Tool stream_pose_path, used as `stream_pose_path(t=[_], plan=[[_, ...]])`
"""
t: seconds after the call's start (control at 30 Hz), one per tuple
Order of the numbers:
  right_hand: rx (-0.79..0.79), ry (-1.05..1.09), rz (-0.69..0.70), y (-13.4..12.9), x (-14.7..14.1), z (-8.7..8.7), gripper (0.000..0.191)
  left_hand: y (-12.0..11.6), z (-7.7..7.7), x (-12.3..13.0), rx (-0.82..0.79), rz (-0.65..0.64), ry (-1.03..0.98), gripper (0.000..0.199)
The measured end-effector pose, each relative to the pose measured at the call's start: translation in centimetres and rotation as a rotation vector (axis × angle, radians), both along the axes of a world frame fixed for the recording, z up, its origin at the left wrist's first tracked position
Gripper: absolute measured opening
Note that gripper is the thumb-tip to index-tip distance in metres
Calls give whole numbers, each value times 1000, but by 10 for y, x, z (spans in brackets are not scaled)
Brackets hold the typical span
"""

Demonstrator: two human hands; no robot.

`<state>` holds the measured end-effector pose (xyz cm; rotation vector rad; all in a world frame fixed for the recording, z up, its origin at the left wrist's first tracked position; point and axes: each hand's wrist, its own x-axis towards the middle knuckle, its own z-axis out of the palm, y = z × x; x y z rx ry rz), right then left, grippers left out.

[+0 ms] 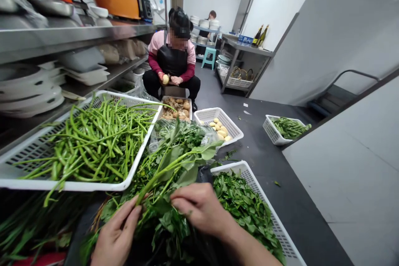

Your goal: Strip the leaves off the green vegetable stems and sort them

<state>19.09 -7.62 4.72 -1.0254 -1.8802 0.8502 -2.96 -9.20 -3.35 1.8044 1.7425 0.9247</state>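
Note:
My left hand point(120, 226) pinches the lower end of a leafy green stem point(157, 174), which slants up and away to the right. My right hand point(199, 203) is closed beside the stem's leaves, thumb and fingertips together; whatever lies between them is hidden. Beneath both hands is a heap of leafy greens point(168, 220). To the left, a white basket point(124, 183) holds many bare green stems point(102, 141). A second white basket point(249, 170), at my right, is full of picked leaves point(246, 208).
Ahead, a person point(174, 54) sits holding a potato point(166, 79), behind a crate of unpeeled potatoes point(182, 110). A basket point(238, 134) of peeled potatoes stands nearby. Farther right is a basket point(274, 135) of green pods. Metal shelving point(93, 33) runs along the left.

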Motion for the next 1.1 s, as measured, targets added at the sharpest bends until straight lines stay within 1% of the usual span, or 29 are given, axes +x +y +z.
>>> stream_pose_path(t=[0.07, 0.1, 0.13, 0.17, 0.2, 0.27, 0.3, 0.37, 0.43, 0.5, 0.53, 0.57, 0.63, 0.7, 0.77, 0.83, 0.87, 0.9, 0.93, 0.97, 1.0, 1.03, 1.1], plan=[[200, 109, -185, -3, 25, 26, 15, 0, 7, -7, -3, 10, -68, 38], [305, 129, -267, -3, 35, 37, 14, 0, 12, -8, 0, 3, -94, 37], [398, 101, -316, -1, 43, 47, 12, 0, 17, -9, 10, -11, -94, 35], [468, 26, -322, 2, 50, 55, 10, 0, 21, -9, 26, -30, -87, 35], [502, -79, -286, 6, 54, 61, 9, 0, 26, -7, 48, -47, -81, 34], [474, -288, -145, 16, 59, 65, 9, 0, 34, -3, 92, -72, -72, 34], [428, -361, -64, 21, 61, 64, 12, 0, 38, -1, 108, -79, -67, 34], [327, -425, 63, 29, 64, 59, 14, 1, 46, 2, 126, -74, -58, 35], [255, -431, 120, 32, 65, 51, 10, 3, 52, 4, 135, -74, -43, 37], [216, -442, 133, 33, 64, 39, 6, 5, 58, 6, 153, -88, -23, 39], [207, -445, 100, 33, 62, 32, 5, 6, 60, 8, 166, -102, -8, 40], [199, -435, 30, 34, 59, 23, 6, 7, 62, 11, 177, -121, 13, 40], [160, -324, -177, 40, 51, 2, 10, 8, 63, 18, 187, -162, 64, 41], [44, -66, -359, 53, 42, -22, 10, 8, 62, 26, 187, -206, 129, 41], [-150, 291, -474, 68, 36, -44, 11, 9, 59, 31, 224, -240, 200, 39], [-307, 573, -581, 79, 32, -57, 18, 9, 56, 31, 309, -246, 268, 36], [-340, 656, -625, 81, 31, -59, 22, 10, 54, 28, 352, -235, 296, 34], [-331, 693, -656, 80, 31, -58, 24, 10, 52, 25, 388, -224, 319, 33], [-285, 675, -666, 76, 31, -53, 25, 11, 51, 21, 409, -222, 340, 32], [-204, 601, -649, 69, 31, -47, 24, 12, 50, 18, 417, -228, 356, 31], [-97, 480, -595, 61, 31, -39, 22, 12, 49, 14, 415, -233, 366, 30], [31, 309, -505, 52, 30, -31, 19, 13, 49, 12, 406, -238, 369, 30], [294, -111, -260, 39, 27, -17, 17, 13, 50, 11, 388, -230, 344, 30]])
